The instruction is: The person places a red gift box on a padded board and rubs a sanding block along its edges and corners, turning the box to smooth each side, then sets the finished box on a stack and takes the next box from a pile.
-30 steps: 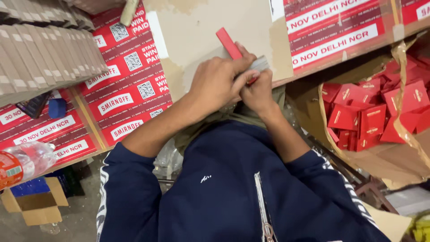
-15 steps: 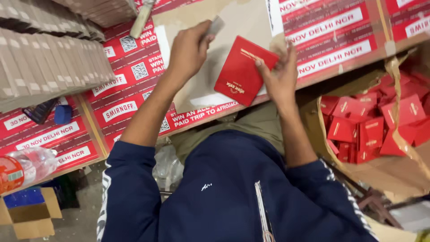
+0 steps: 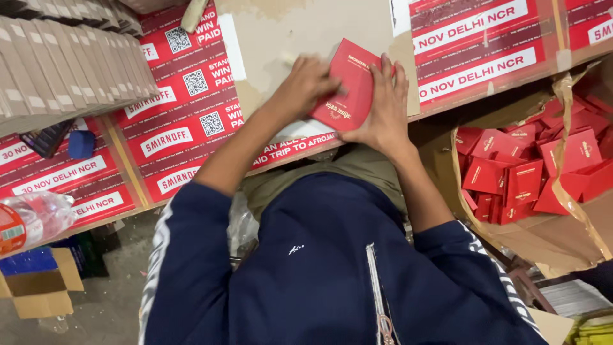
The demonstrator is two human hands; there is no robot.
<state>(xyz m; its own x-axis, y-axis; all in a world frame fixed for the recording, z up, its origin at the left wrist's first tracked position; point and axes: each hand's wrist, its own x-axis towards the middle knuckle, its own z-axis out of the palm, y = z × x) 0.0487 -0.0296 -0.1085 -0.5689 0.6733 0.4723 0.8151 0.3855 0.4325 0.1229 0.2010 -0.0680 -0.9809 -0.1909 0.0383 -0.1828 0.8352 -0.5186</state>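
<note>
A flat red carton (image 3: 348, 89) with gold print lies tilted on the bare brown cardboard worktop (image 3: 287, 32) in front of me. My left hand (image 3: 305, 86) grips its left edge with curled fingers. My right hand (image 3: 385, 108) holds the right side, its fingers spread up along the carton's edge. Both navy sleeves reach up from the bottom of the view. The carton's lower right corner is hidden under my right palm.
Red printed sheets (image 3: 185, 121) cover the worktop left and right. Flattened grey-brown boards (image 3: 64, 57) are stacked at top left. An open cardboard box (image 3: 549, 236) at right holds several red cartons (image 3: 523, 169). A plastic bottle (image 3: 32, 220) and a small cardboard box (image 3: 32, 291) sit at lower left.
The red carton, held edge-on a second ago, has been turned flat, face up. Both hands have brought it down onto the worktop and closed in on its sides.
</note>
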